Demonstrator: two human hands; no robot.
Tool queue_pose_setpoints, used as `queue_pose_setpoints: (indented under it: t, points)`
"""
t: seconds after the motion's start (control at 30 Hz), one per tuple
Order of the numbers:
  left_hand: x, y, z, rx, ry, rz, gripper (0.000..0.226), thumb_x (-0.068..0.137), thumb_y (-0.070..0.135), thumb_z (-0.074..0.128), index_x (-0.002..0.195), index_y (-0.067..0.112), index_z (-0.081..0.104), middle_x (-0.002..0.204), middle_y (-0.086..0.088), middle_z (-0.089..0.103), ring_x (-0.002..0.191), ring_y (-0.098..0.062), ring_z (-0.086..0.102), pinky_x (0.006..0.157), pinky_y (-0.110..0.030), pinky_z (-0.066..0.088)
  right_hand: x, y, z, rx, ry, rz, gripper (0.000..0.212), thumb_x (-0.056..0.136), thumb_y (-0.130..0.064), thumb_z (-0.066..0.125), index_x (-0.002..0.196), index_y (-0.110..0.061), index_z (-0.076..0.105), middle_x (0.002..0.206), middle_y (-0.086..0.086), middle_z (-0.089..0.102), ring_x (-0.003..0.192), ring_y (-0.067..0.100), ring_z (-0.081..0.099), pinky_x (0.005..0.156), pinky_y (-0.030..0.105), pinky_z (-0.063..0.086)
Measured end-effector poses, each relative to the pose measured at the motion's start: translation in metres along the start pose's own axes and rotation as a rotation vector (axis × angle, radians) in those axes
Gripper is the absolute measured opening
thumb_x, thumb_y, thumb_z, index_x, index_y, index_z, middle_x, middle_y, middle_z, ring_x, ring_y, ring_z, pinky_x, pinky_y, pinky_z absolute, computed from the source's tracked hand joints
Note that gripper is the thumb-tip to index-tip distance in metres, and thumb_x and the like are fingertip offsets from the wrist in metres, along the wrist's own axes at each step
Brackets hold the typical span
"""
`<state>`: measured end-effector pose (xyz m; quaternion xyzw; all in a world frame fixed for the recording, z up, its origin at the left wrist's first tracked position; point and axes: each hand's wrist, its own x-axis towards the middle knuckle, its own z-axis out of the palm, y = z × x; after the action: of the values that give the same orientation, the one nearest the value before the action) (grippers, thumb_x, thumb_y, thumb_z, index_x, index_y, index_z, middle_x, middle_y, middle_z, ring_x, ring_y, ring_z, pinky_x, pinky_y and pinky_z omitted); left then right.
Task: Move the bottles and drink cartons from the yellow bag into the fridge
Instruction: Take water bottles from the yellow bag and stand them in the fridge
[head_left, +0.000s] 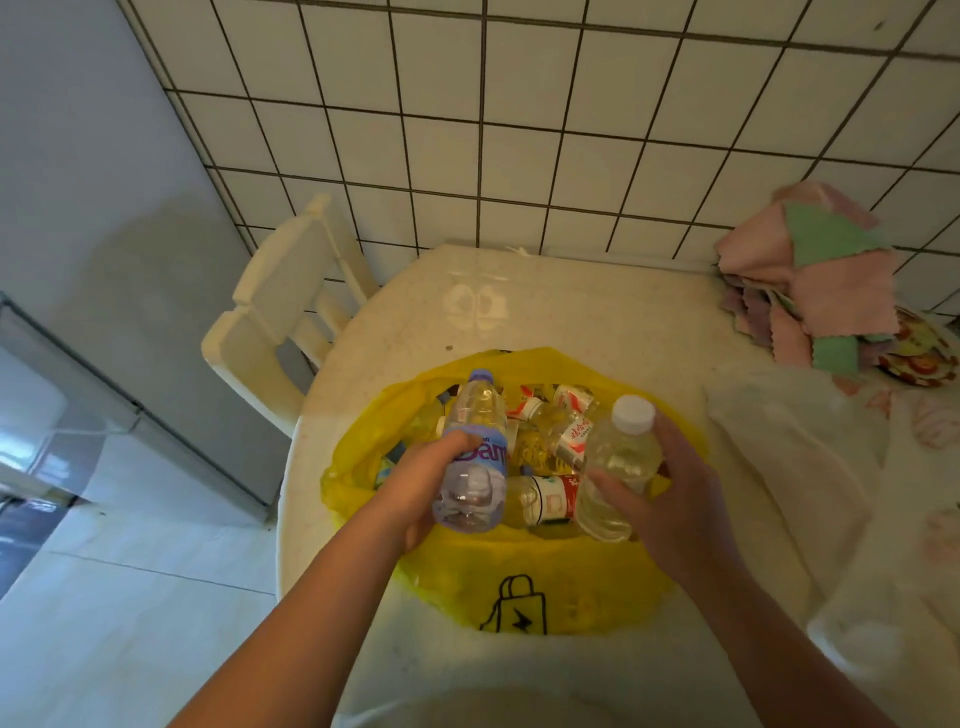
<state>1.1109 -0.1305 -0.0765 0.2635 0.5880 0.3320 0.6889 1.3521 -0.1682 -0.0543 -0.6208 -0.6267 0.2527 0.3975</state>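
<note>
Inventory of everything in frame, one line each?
bag: 1, yellow, on the table, open
purple-label bottle: 1, clear, over the bag, in the left hand
white-cap bottle: 1, clear, over the bag, in the right hand
other bottles: several, red-and-white labels, inside the bag
table: 1, cream, against the tiled wall
chair: 1, cream, left of the table
cloths: a stack, pink and green, far right of the table
plastic bag: 1, clear, right of the yellow bag
fridge: 1, grey, far left
left hand: grips the purple-label bottle
right hand: grips the white-cap bottle

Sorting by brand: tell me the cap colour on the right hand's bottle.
White cap, on the bottle the right hand holds; head view.
</note>
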Motion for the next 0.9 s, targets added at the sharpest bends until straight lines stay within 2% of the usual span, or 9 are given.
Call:
queue_pose_setpoints:
  t: [0.17,0.23,0.37,0.5,0.63,0.7,0.77,0.83,0.9]
  points:
    - [-0.035,-0.008,-0.004,-0.121,-0.036,0.111,0.074,0.059,0.037,0.077,0.122,0.002,0.062,0.104,-0.026,0.07,0.081,-0.032,0.07,0.066,-0.038,0.058,0.001,-0.032,-0.015,0.285,0.063,-0.024,0.054,0.079,-0.004,0.078,0.114,-0.037,0.053,0.098,-0.014,0.067,0.087,-0.005,0.064,0.067,0.009,0.049]
    - [-0.047,-0.014,-0.006,-0.133,0.007,0.154,0.083,0.049,0.044,0.076,0.122,0.006,0.061,0.109,-0.027,0.068,0.086,-0.038,0.068,0.072,-0.042,0.056,0.001,-0.04,-0.021,0.367,0.044,-0.03,0.041,0.08,-0.011,0.073,0.109,-0.034,0.054,0.094,-0.017,0.068,0.085,-0.007,0.064,0.064,0.007,0.048]
    - [-0.067,-0.031,-0.01,-0.148,0.106,0.247,0.085,0.051,0.041,0.078,0.127,0.01,0.057,0.111,-0.024,0.069,0.093,-0.038,0.069,0.073,-0.042,0.058,0.0,-0.041,-0.02,0.562,-0.011,0.067,0.039,0.076,-0.02,0.064,0.113,-0.012,0.057,0.096,-0.001,0.069,0.083,0.003,0.069,0.061,0.016,0.053]
    - [-0.091,-0.055,-0.014,-0.125,0.201,0.323,0.081,0.051,0.041,0.077,0.126,0.016,0.058,0.107,-0.015,0.073,0.09,-0.032,0.072,0.07,-0.039,0.058,-0.005,-0.042,-0.003,0.754,-0.139,0.23,0.038,0.081,-0.022,0.065,0.118,-0.019,0.057,0.108,0.011,0.069,0.096,0.031,0.071,0.068,0.048,0.06]
    - [-0.118,-0.082,-0.017,-0.138,0.286,0.338,0.077,0.053,0.044,0.076,0.123,0.017,0.059,0.107,-0.014,0.073,0.094,-0.035,0.071,0.076,-0.043,0.057,-0.018,-0.05,0.016,0.815,-0.228,0.271,0.043,0.096,-0.011,0.056,0.137,-0.024,0.05,0.113,0.001,0.069,0.1,0.019,0.07,0.068,0.031,0.059]
    - [-0.133,-0.094,-0.02,-0.141,0.318,0.343,0.076,0.054,0.044,0.076,0.123,0.017,0.058,0.106,-0.012,0.073,0.094,-0.034,0.071,0.074,-0.041,0.057,-0.028,-0.054,0.026,0.842,-0.292,0.277,0.047,0.095,-0.014,0.059,0.135,-0.038,0.052,0.111,-0.005,0.071,0.103,0.018,0.07,0.073,0.036,0.058]
    - [-0.146,-0.106,-0.024,-0.162,0.348,0.358,0.074,0.056,0.041,0.076,0.122,0.015,0.059,0.106,-0.014,0.073,0.094,-0.033,0.071,0.074,-0.039,0.057,-0.04,-0.061,0.036,0.831,-0.356,0.274,0.043,0.086,-0.024,0.065,0.115,-0.054,0.059,0.111,-0.008,0.071,0.107,0.02,0.068,0.084,0.047,0.056]
    - [-0.161,-0.12,-0.031,-0.187,0.384,0.369,0.074,0.056,0.039,0.077,0.123,0.013,0.058,0.108,-0.015,0.072,0.097,-0.035,0.07,0.077,-0.041,0.057,-0.057,-0.07,0.047,0.801,-0.427,0.262,0.04,0.076,-0.035,0.066,0.11,-0.054,0.061,0.112,-0.007,0.071,0.107,0.019,0.067,0.088,0.054,0.055]
    - [-0.171,-0.129,-0.037,-0.215,0.403,0.37,0.078,0.054,0.039,0.078,0.123,0.013,0.057,0.11,-0.015,0.072,0.098,-0.036,0.07,0.079,-0.043,0.056,-0.07,-0.074,0.055,0.776,-0.471,0.24,0.044,0.069,-0.043,0.068,0.111,-0.05,0.061,0.109,-0.008,0.071,0.104,0.016,0.068,0.083,0.049,0.056]
